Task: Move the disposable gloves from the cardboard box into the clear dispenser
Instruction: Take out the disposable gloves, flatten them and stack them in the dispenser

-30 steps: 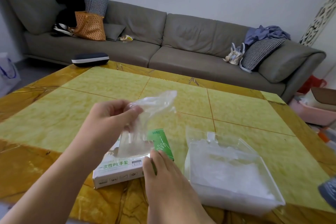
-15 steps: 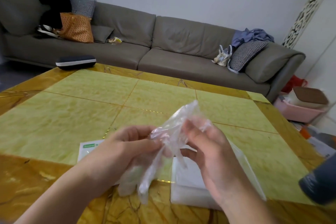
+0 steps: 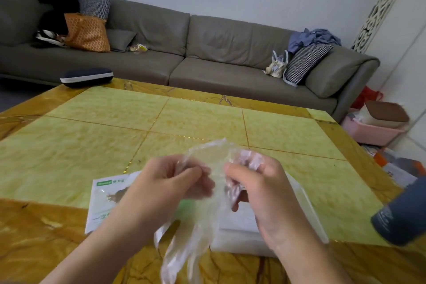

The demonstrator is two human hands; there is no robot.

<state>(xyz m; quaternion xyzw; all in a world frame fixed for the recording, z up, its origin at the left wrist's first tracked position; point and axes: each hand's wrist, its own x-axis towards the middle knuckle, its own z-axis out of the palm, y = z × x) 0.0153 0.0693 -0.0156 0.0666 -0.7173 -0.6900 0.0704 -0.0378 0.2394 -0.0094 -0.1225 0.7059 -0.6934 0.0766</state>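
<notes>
The disposable glove [image 3: 196,233] is thin, crinkled, clear plastic film. The cardboard box [image 3: 103,200] has a smooth printed face. The worktop [image 3: 92,140] is polished, glossy marble-look stone. The sofa [image 3: 207,53] wears matt grey cloth.

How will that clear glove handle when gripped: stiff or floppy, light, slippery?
Likely very floppy: the glove crumples between the left hand and right hand and its free end droops toward the table. Probably near weightless, since pinches alone hold it. Its thin glossy film may slip or cling; hard to tell.

Cardboard box [image 3: 101,200], dispenser [image 3: 306,210] partly hidden behind hands.
</notes>
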